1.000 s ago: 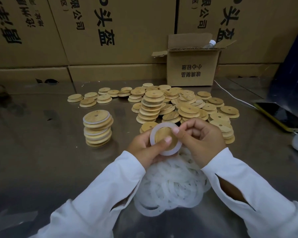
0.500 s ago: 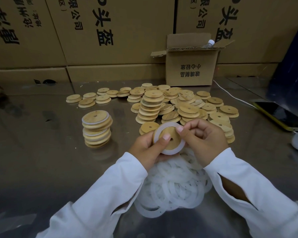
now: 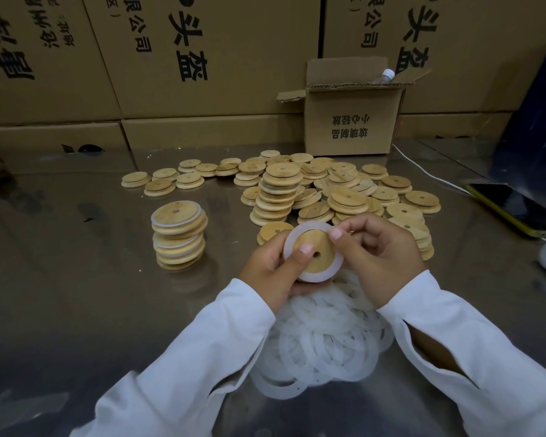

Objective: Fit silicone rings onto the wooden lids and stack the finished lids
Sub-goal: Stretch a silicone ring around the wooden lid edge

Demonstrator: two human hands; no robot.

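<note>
A wall of big brown cartons (image 3: 202, 58) printed with black characters closes off the back of a shiny metal table (image 3: 60, 310). Against them on the table stands a small open cardboard box (image 3: 350, 121).

In front of that box spreads a wide heap of bare wooden lids (image 3: 328, 190), some stacked in short columns, others lying singly or overlapping; a few lie off to the left in a loose row. Near the table's front edge, between the two white sleeves (image 3: 454, 357), lies a tangled pile of translucent white silicone rings (image 3: 322, 335). Left of the heap and apart from it stands a stack of finished lids (image 3: 178, 238), white rims showing between the wooden discs (the column leans slightly). At the right edge a dark phone (image 3: 517, 206) in a yellow case lies flat, with a white cable (image 3: 429, 171) running past it.

Above the ring pile both hands meet on one lid (image 3: 323, 246), held tilted towards the camera. The left hand (image 3: 265, 272) grips it, fingers curled beneath and thumb pressed on its face beside the centre hole. The right hand (image 3: 382, 257) pinches the top edge of a silicone ring (image 3: 334, 269) that encircles the lid. A clear bottle (image 3: 383, 76) pokes out of the small box.
</note>
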